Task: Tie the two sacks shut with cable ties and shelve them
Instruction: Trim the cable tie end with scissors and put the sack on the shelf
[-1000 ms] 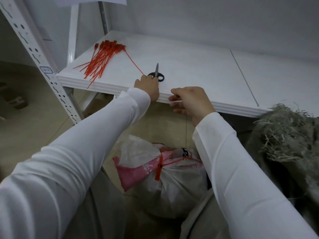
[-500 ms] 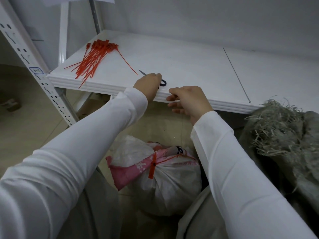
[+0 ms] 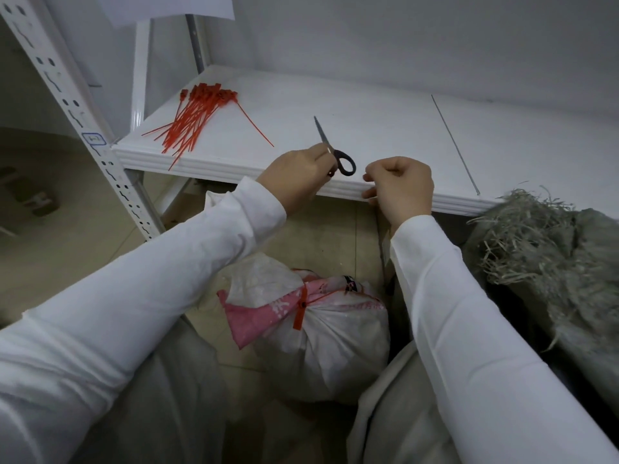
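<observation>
The white shelf (image 3: 385, 128) is the largest thing in view, a smooth, painted board with a ribbed front lip, carried on perforated metal uprights. At the right, the grey sack (image 3: 569, 262) leans against the shelf's front corner. Its cloth is coarse and woven, and its open mouth frays into a shaggy fringe of loose pale fibres. The white sack (image 3: 328, 349) sits on the tiled floor (image 3: 67, 246) below the shelf, between the person's white sleeves. It is round and full, made of crinkled woven plastic with pink print near the top. Its neck is gathered and cinched by a red cable tie (image 3: 300, 311), whose flat tab hangs down the side.

The left hand (image 3: 296, 177) is at the shelf's front edge, its fingers curled around the dark handle of the scissors (image 3: 323, 133), whose slim metal blades lie flat on the shelf pointing away. The right hand (image 3: 403, 189) is clenched against the lip just beside it. It cannot be told whether it pinches anything.

A loose bundle of red cable ties (image 3: 194, 118), thin plastic strips with square heads, lies fanned out on the shelf's left end.
</observation>
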`<state>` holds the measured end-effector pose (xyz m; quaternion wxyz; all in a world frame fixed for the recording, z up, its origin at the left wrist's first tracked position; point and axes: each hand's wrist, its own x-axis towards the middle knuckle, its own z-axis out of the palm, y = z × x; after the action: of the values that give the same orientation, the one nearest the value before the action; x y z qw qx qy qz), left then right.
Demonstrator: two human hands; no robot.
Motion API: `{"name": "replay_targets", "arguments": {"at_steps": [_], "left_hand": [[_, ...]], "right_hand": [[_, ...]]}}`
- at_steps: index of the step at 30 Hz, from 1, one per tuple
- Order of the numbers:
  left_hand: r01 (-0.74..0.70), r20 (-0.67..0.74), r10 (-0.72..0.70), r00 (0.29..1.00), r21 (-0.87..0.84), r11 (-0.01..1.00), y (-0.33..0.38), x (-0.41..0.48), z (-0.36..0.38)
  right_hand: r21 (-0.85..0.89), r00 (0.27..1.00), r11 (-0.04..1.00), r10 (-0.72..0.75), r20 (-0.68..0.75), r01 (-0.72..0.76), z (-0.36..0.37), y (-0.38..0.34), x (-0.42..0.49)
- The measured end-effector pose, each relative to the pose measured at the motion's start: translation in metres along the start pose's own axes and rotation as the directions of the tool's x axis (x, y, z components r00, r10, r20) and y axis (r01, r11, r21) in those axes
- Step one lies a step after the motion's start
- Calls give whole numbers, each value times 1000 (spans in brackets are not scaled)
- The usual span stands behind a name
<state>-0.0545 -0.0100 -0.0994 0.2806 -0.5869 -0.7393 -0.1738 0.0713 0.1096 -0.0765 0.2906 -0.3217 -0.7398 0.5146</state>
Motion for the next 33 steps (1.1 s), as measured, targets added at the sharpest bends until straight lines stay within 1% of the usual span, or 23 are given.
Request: {"name": "replay_targets", "arguments": {"at_steps": [4,6,10,12,14,18,20,22,25,27,29,31,33], "left_hand": [[-98,-35,101,994,75,992,26,-10,-21],[-151,-33,156,987,114,982,39,-20,-30],[-221,-11,224,974,141,965,60,-36,-40],[-239,-25,245,969,136,961,71,-41,-42],[-259,-32,265,964,128,957,82,-47,-43],[-290,4,291,957,98,952,103,-58,-46],[-304,17,304,952,98,948,112,-63,-50],[-306,18,305,952,79,949,117,-64,-51],[-271,0,271,963,34,962,117,-63,-50],[-206,53,209,977,-59,977,118,-64,-51],[-84,124,103,987,-149,985,120,-69,-53],[51,185,-10,983,-218,975,118,-72,-54],[158,255,-100,962,-222,962,113,-74,-54]], "right_hand": [[-164,988,975,-152,-19,147,2,-1,-15],[-257,985,952,-172,1,166,1,-2,-24],[-315,991,942,-93,93,118,-8,0,-42],[-334,987,936,-61,147,108,-15,2,-49],[-356,978,928,-34,205,108,-22,4,-55],[-398,948,912,40,316,95,-37,7,-65],[-422,939,902,63,338,92,-41,10,-70],[-419,940,905,77,331,74,-43,13,-73],[-340,934,940,106,340,18,-45,15,-75],[-243,928,969,132,348,-46,-45,18,-74],[-169,931,981,151,332,-99,-46,24,-68],[-168,940,978,168,298,-121,-49,30,-63],[-192,946,972,182,269,-133,-54,36,-59]]}}
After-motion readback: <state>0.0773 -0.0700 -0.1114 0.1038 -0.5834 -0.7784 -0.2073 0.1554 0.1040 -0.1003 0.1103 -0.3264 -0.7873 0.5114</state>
